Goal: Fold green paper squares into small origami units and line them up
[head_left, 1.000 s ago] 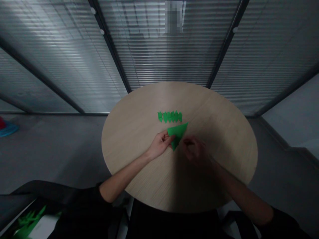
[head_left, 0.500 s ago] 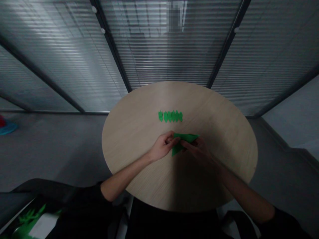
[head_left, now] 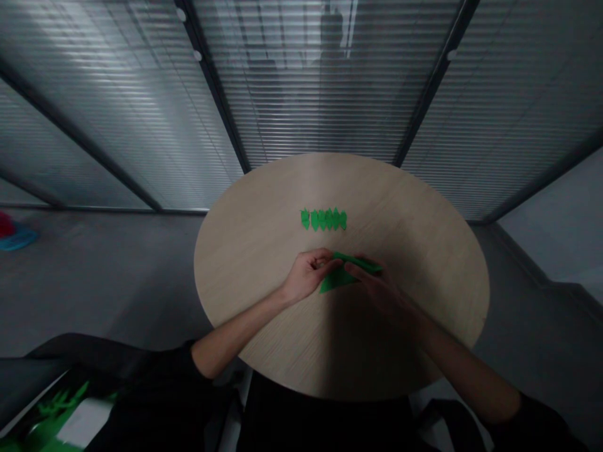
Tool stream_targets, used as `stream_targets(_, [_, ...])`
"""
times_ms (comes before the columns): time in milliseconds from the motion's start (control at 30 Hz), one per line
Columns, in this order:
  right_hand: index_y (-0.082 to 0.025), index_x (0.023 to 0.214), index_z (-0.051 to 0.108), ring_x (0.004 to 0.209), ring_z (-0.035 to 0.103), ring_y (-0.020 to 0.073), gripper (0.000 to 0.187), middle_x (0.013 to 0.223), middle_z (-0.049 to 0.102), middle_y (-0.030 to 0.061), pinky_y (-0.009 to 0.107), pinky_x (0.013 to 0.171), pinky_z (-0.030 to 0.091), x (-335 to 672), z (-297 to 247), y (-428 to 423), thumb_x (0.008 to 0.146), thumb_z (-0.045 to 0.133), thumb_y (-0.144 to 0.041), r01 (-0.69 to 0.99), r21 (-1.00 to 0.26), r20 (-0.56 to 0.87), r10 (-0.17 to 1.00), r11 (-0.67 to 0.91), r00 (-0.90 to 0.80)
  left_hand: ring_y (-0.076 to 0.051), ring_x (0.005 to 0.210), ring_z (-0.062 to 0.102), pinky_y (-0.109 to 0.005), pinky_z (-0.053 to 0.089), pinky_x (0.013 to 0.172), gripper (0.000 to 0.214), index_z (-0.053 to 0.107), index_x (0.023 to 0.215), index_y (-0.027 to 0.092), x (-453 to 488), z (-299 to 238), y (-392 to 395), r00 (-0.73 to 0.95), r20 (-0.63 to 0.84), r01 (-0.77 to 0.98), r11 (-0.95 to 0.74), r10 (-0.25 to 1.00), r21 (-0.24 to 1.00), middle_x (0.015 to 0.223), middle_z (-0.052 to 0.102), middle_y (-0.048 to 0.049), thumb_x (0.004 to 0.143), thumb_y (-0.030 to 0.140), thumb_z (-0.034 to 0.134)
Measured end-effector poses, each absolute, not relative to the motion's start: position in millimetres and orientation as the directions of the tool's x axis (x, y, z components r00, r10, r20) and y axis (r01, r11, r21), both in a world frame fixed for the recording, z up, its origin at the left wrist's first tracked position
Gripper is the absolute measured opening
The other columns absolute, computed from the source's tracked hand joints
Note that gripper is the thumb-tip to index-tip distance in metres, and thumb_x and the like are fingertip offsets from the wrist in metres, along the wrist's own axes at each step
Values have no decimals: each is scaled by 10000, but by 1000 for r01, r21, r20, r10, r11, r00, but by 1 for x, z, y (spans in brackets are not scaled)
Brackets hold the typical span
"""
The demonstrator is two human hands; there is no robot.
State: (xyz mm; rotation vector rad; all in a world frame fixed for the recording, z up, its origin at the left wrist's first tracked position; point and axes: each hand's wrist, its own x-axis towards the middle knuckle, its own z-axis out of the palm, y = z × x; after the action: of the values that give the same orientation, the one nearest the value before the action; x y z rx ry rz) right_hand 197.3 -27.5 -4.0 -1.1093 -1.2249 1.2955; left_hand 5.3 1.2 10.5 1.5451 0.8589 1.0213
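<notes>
Green sheet (head_left: pixel 335 282), one, folded: between the two hands, over the tabletop (head_left: pixel 249 245); whether it touches the wood I cannot tell from here. A narrow folded band runs along its far edge, from the left hand across to the right; a pointed part reaches out on the near side.

Left hand (head_left: pixel 304 276), one: fingers curled, thumb pinching the sheet's left part.

Right hand (head_left: pixel 379 289), one: in shadow, thumb laid over the sheet and fingers behind it, gripping its right part; finer detail too dim to read.

Small green pieces (head_left: pixel 326 219), about six: in a row on the tabletop, beyond both hands and apart from them. Leftmost piece set a little off; the others close side by side.

Tabletop, one, rounded, pale wood: beneath both hands, a dark shadow lying near the right.

Red-and-blue item (head_left: pixel 17 237): on the floor, far out from the left hand.
</notes>
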Motion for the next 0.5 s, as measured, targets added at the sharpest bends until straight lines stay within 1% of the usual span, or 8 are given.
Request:
stream_targets(67, [-233,825,767,734,682,187,317,788,720,12,300,652,581,199,-5,-26,800,823,-543,-32,-999,38,998,37,-50,-107,570,438,-238,320,518,354,651,725,168,4,14,1,388,194,26,-221,901,975,626,514,30,928,451,712])
stream_targets(133, [-231,827,770,756,699,197,326,801,732,19,313,684,595,201,-6,-24,796,823,-551,-21,-999,41,998,41,-47,-126,650,536,-243,405,579,301,704,809,158,3,15,1,385,210,14,-233,899,972,718,619,-4,939,429,703])
stream_targets(200, [-231,839,774,766,717,203,319,812,742,23,329,707,612,202,-7,-23,793,833,-540,-29,-999,25,998,24,-61,-137,698,600,-247,463,622,282,732,952,149,3,14,1,383,193,-25,-198,903,980,797,686,-26,927,430,724])
stream_targets(267, [-230,843,772,757,729,208,319,806,743,24,347,716,627,202,-8,-22,794,834,-539,-49,-999,17,999,14,-52,-137,680,631,-249,498,624,336,718,1032,138,4,11,2,380,146,-66,-130,914,989,796,706,-29,903,445,760])
stream_targets(367, [-228,830,767,739,732,208,335,792,740,23,364,721,638,201,-11,-21,790,831,-554,-64,-998,16,1000,15,-18,-124,596,622,-238,503,574,365,701,938,127,4,7,3,366,86,-73,-64,927,995,674,664,-3,885,478,785])
stream_targets(433, [-225,829,768,739,727,204,330,794,742,23,359,730,632,201,-11,-21,797,827,-548,-31,-999,32,999,31,-13,-112,555,595,-225,482,543,366,696,878,130,3,6,4,371,71,-57,-54,926,997,614,623,17,891,487,778])
stream_targets(500, [-223,848,772,745,721,202,318,809,747,26,347,727,619,202,-9,-22,807,823,-534,20,-997,69,997,69,-23,-105,546,581,-216,465,532,360,704,869,130,2,8,3,397,68,-40,-57,915,998,608,612,21,898,482,771])
